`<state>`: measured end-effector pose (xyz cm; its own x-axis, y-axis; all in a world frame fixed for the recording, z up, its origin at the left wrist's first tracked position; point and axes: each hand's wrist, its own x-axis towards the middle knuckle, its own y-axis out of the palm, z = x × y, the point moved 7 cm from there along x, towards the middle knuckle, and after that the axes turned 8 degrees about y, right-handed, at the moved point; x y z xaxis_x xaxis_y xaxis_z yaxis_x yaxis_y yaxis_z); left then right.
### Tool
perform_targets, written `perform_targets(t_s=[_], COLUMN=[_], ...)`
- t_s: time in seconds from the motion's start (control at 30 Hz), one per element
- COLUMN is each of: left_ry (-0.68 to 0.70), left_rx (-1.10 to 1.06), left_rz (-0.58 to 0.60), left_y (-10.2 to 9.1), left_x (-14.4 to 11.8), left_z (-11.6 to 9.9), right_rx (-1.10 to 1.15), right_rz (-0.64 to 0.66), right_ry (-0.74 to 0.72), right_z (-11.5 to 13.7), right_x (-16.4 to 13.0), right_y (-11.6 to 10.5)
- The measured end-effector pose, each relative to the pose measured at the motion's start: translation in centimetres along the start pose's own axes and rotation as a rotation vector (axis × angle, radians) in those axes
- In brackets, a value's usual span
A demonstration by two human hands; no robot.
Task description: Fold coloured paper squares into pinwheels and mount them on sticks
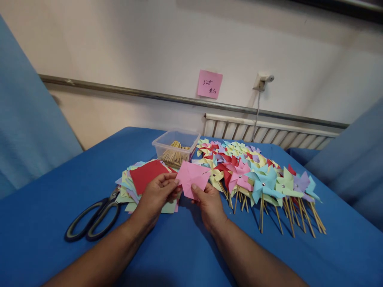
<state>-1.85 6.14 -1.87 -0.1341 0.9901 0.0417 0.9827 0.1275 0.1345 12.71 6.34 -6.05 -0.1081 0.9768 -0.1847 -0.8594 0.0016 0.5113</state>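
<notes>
Between my hands, a pink paper square (193, 175) is held up over the table, with a small dark spot near its middle and slits toward its corners. My left hand (160, 193) pinches its left corner between thumb and fingers. The lower right edge is gripped by my right hand (209, 203), thumb on top and fingers underneath. Just behind my left hand lies a pile of coloured paper sheets (128, 187), with a red sheet (145, 175) on top. Scissors with dark handles (95, 217) rest left of the pile, blades partly under the paper.
A clear plastic box (161, 147) of thin wooden sticks (175, 153) stands behind the pile. Many finished paper pinwheels (263, 183) on sticks cover the right side of the blue-covered table (44, 223). The wall has a pink note (210, 84), a socket with plug (262, 81) and a radiator (239, 129).
</notes>
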Motion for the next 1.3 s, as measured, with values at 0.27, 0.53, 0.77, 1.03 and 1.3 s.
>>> perform_targets(t_s=[0.27, 0.53, 0.77, 1.03, 1.3], left_ry=[0.152, 0.224, 0.228, 0.236, 0.435], left_rx=[0.281, 0.302, 0.218, 0.183, 0.604], left_rz=[0.08, 0.071, 0.05, 0.033, -0.083], left_y=[1.3, 1.8, 1.4, 0.8, -0.4], left_x=[-1.2, -1.5, -1.3, -0.9, -1.2], left_z=[-1.4, -1.2, -1.5, -1.6, -4.3], right_rx=[0.2, 0.214, 0.199, 0.137, -0.112], right_rz=[0.011, 0.105, 0.131, 0.123, -0.446], right_ry=[-0.049, -0.029, 0.047, 0.075, -0.159], right_z=[0.7, 0.3, -0.1, -0.8, 1.6], right_x=[-0.1, -0.9, -0.7, -0.5, -0.9], right_y=[0.1, 1.6, 1.6, 1.2, -3.1])
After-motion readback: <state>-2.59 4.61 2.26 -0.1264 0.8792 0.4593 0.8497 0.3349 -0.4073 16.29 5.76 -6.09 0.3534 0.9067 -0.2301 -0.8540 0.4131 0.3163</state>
